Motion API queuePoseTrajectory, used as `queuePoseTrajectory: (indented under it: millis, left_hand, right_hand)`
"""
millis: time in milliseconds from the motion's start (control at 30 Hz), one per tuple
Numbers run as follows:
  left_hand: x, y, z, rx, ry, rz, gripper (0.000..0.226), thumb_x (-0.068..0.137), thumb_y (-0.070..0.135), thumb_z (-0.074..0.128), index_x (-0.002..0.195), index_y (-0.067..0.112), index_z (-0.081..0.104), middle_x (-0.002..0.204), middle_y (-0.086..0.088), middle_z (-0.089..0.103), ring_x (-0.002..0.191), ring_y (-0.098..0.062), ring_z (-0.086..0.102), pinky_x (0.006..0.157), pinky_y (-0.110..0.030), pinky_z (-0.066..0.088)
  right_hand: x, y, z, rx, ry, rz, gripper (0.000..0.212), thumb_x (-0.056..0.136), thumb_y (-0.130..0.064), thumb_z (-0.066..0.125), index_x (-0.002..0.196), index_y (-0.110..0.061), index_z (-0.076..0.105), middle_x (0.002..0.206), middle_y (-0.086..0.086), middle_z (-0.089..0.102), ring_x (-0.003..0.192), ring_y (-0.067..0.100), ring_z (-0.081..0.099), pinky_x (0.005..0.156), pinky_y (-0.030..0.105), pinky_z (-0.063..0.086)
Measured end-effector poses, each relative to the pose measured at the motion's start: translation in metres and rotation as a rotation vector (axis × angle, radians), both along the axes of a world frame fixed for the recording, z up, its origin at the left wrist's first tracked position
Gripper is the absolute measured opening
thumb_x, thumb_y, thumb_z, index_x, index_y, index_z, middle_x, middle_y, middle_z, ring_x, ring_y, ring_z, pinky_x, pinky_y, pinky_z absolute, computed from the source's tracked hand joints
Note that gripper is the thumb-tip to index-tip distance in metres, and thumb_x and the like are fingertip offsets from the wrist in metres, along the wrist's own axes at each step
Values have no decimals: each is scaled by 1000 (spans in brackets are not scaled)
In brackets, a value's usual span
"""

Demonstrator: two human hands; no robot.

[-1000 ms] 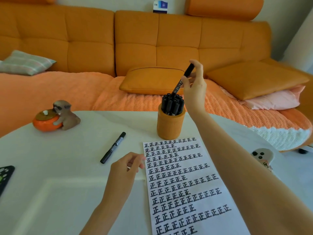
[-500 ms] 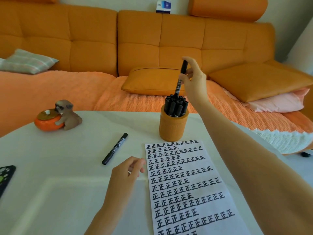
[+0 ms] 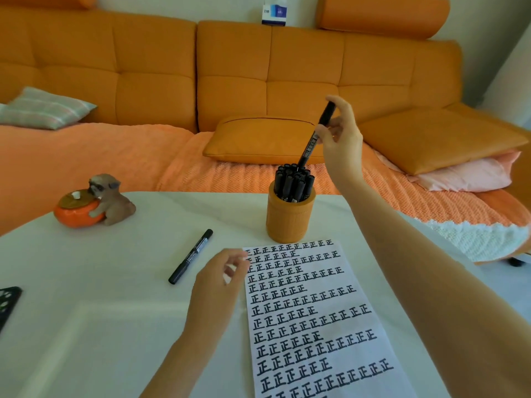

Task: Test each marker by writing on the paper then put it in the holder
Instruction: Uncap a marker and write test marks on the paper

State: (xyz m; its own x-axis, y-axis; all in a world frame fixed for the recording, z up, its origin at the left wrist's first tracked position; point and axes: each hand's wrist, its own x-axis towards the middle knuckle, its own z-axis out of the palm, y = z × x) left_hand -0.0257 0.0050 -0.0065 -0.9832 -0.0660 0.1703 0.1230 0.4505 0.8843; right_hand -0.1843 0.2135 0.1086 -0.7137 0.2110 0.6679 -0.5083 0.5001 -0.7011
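Note:
My right hand (image 3: 340, 139) pinches a black marker (image 3: 311, 142) near its upper end, tilted, with its lower tip among the several black markers standing in the orange holder (image 3: 290, 218). The holder stands on the white table just beyond the paper (image 3: 321, 320), which is covered with rows of black written characters. My left hand (image 3: 218, 282) rests with loosely curled fingers at the paper's upper left corner and holds nothing. Another black marker (image 3: 191, 256) lies capped on the table left of that hand.
An orange pot with a small dog figurine (image 3: 94, 201) stands at the table's far left. A dark object (image 3: 7, 304) pokes in at the left edge. An orange sofa with cushions (image 3: 267, 139) runs behind the white table (image 3: 86, 282).
My right hand has brought the marker from a slant to nearly upright and lowered its tip into the holder. My left hand has stayed at the paper's corner.

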Motion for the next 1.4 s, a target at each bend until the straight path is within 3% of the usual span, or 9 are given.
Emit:
queuePoseTrajectory:
  millis: [167, 333, 467, 600, 767, 900, 1167, 1300, 1400]
  left_hand:
    - [-46, 32, 30, -110, 259, -28, 34, 85, 16, 64, 118, 19, 55, 117, 7, 54, 108, -8, 48, 91, -18, 37]
    - [-93, 71, 60, -77, 297, -58, 62, 79, 20, 72, 132, 17, 42, 133, -4, 41, 123, -13, 38, 87, -7, 24]
    - [-121, 90, 63, -94, 195, -57, 81, 77, 33, 74, 142, 18, 30, 143, -6, 32, 130, -19, 36, 97, -27, 36]
    - [-138, 95, 60, -207, 165, -69, 66, 82, 35, 68, 139, 19, 38, 142, -5, 38, 129, -21, 39, 98, -34, 38]
    - [-141, 88, 50, -362, 195, -169, 45, 97, 22, 47, 141, 26, 39, 153, -10, 24, 139, -27, 28, 106, -41, 33]
    - [-140, 89, 49, -286, 237, -158, 42, 95, 15, 49, 136, 23, 45, 151, -8, 29, 141, -23, 24, 108, -40, 31]
    - [-148, 79, 43, -196, 284, -221, 31, 89, 19, 61, 119, 20, 52, 134, -3, 49, 133, -20, 37, 107, -41, 35]
    - [-144, 78, 44, -115, 309, -246, 30, 88, 15, 61, 114, 19, 47, 119, 1, 54, 112, -13, 50, 89, -24, 41]
    - [-143, 78, 43, -118, 295, -284, 37, 90, 12, 56, 124, 22, 45, 128, 2, 49, 119, -11, 45, 97, -24, 37]
  right_hand:
    - [19, 12, -11, 34, 60, 29, 44, 92, -6, 54, 133, -18, 44, 85, 4, 55, 76, 21, 58, 74, 38, 54]
    - [24, 16, -19, 41, 97, 34, 44, 91, -4, 55, 133, -15, 45, 84, -2, 52, 72, 6, 53, 68, 22, 49]
    - [28, 18, -32, 92, 67, 60, 44, 91, -2, 56, 132, -13, 46, 87, 1, 54, 73, 8, 55, 66, 11, 42]
    - [28, 19, -40, 103, 44, 83, 44, 90, -2, 56, 131, -14, 46, 86, -3, 54, 72, 11, 56, 65, 14, 42]
    - [24, 20, -46, 150, 15, 122, 43, 90, 0, 56, 130, -14, 47, 86, -6, 54, 79, 15, 59, 68, 26, 49]
    - [24, 17, -59, 180, -79, 166, 45, 90, 0, 56, 131, -17, 47, 92, -5, 58, 81, 10, 58, 69, 18, 48]
    - [16, 11, -57, 217, -99, 152, 49, 85, -4, 62, 128, -26, 53, 100, -7, 63, 85, 16, 58, 66, 25, 41]
    - [20, 12, -65, 210, -101, 115, 49, 85, -8, 63, 127, -31, 53, 103, -1, 64, 91, 17, 58, 69, 32, 48]
    - [23, 15, -66, 233, -106, 68, 49, 85, -11, 66, 128, -29, 54, 101, 1, 63, 95, 14, 56, 73, 27, 47]
